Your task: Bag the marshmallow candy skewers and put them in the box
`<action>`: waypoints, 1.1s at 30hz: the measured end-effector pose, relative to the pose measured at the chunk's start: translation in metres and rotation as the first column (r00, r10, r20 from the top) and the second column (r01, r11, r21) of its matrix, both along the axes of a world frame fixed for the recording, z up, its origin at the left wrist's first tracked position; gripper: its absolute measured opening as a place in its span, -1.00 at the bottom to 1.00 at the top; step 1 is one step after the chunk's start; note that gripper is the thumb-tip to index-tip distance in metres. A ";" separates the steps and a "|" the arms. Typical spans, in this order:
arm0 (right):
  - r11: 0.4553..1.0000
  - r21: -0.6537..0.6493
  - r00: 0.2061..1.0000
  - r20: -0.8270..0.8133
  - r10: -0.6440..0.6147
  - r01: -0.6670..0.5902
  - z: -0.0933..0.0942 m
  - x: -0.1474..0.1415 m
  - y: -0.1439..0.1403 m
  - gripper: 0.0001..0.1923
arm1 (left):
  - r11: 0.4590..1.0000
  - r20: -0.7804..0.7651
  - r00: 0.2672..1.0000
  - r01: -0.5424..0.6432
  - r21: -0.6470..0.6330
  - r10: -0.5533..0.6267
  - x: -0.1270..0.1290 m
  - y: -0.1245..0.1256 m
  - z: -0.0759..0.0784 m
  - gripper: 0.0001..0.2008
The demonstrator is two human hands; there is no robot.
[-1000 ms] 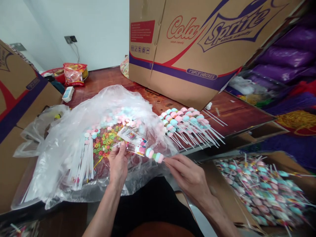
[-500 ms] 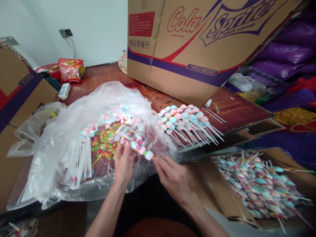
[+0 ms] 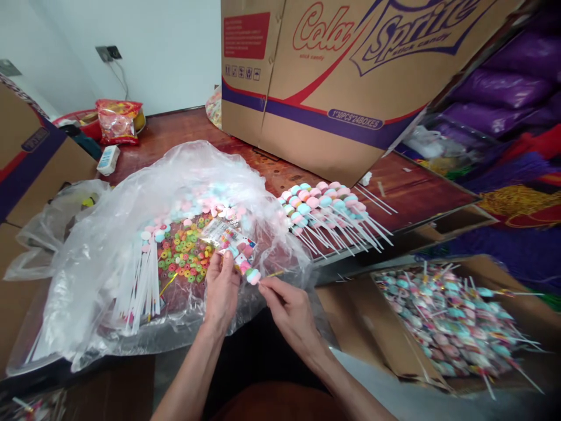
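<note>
Skewer likely light, squashy — hold its near end, where right fingers pinch; left fingers clamp wrapper around its far end.

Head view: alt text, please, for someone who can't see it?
The left hand holds a clear printed plastic wrapper; the right hand pinches the end of a pink, blue and green candy skewer partly inside it. Nearby are loose multicoloured candy rings amid translucent plastic sheeting, and pink-and-blue candy sticks on a red-brown wooden table.
</note>
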State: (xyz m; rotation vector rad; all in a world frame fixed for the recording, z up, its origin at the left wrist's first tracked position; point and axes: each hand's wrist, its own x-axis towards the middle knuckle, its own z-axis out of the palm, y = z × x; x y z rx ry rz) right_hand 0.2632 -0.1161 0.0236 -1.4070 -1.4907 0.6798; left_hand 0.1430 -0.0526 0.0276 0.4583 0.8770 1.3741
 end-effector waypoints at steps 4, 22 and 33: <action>0.993 0.116 0.997 0.071 -0.022 0.014 -0.004 -0.003 0.001 -0.77 | 0.999 -0.012 0.999 0.040 -0.014 -0.040 0.000 -0.001 0.001 -0.63; 0.993 0.115 0.986 0.160 -0.045 0.027 -0.006 -0.017 0.006 -0.75 | 1.000 0.001 1.000 0.001 -0.028 -0.001 -0.019 0.006 0.000 -0.65; 0.981 0.190 0.956 0.294 -0.021 -0.037 -0.014 -0.031 0.019 -0.70 | 0.997 -0.010 0.998 0.056 -0.049 -0.057 -0.019 0.003 -0.007 -0.66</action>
